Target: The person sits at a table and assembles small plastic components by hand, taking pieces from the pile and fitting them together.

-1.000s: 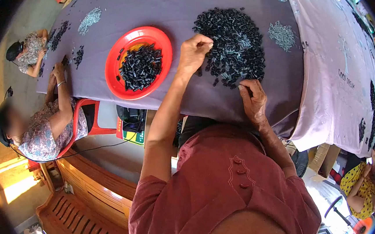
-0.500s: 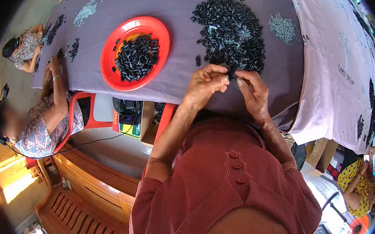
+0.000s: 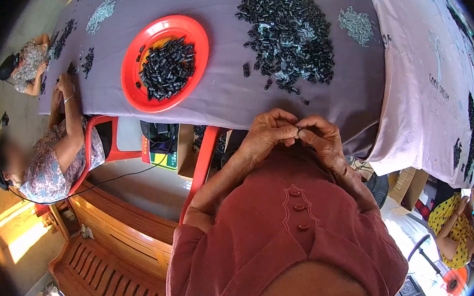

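My left hand (image 3: 272, 136) and my right hand (image 3: 323, 139) meet at the fingertips in front of my chest, just past the table's near edge. Both are closed in a pinch. Between the fingertips shows a bit of a small black piece (image 3: 297, 131), mostly covered by the right thumb and fingers. Whatever the left fingers hold is hidden. Beyond the hands lies a large heap of small black pieces (image 3: 287, 38), with small pale grey parts scattered over it. A few loose black pieces (image 3: 246, 70) lie at its left and near side.
A red plate (image 3: 129, 81) holding more black pieces stands left on the purple tablecloth (image 3: 228, 101). Pale grey parts (image 3: 356, 26) are piled at the right. Another person (image 3: 62, 150) sits at the left by a red chair (image 3: 116, 152); a wooden bench (image 3: 110, 269) is below.
Both hands have drawn back from the heap toward my chest, and their fingertips have come together. The near side of the heap is uncovered. The view has shifted slightly.
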The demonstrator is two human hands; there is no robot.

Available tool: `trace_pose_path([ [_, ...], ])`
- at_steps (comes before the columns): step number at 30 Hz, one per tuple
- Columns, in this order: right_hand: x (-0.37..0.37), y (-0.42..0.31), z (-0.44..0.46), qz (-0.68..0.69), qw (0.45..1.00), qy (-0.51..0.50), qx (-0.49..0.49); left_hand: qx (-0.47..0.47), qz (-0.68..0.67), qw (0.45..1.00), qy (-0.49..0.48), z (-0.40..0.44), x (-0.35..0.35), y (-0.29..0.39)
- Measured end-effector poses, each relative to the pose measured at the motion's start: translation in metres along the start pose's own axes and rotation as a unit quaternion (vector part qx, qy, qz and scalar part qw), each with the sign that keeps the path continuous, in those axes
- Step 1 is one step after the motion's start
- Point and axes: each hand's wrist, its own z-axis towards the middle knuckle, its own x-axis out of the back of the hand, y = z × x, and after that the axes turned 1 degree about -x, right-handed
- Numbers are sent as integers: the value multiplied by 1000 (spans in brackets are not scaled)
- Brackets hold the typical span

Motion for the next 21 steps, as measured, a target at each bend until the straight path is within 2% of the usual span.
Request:
trace_pose_path([
  [5,0,4,-6,34,999,3,29,5,41,999,-4,-2,-4,0],
  [7,3,8,-9,-29,997,58,50,-108,206,972,46,0,-7,-1],
  [8,4,9,-9,-29,997,60,49,-106,206,972,45,3,-7,0],
  [9,5,9,-9,-41,993,86,63,-233,382,892,69,8,-5,2],
  [10,6,9,-8,-54,989,112,76,-348,538,763,89,14,-3,5],
  [11,7,9,-7,-53,989,112,76,-364,561,740,78,21,-1,5],
  [12,8,8,-6,-45,988,126,76,-363,561,740,79,28,-2,5],
  [14,10,8,-3,-37,986,141,79,-413,663,621,62,43,-5,6],
  [15,10,10,-1,-32,985,150,82,-414,663,621,61,47,-4,6],
  [17,8,11,0,-27,983,160,85,-349,735,581,25,53,-3,6],
  [21,5,12,1,-24,982,164,86,-365,742,561,28,55,-2,4],
])
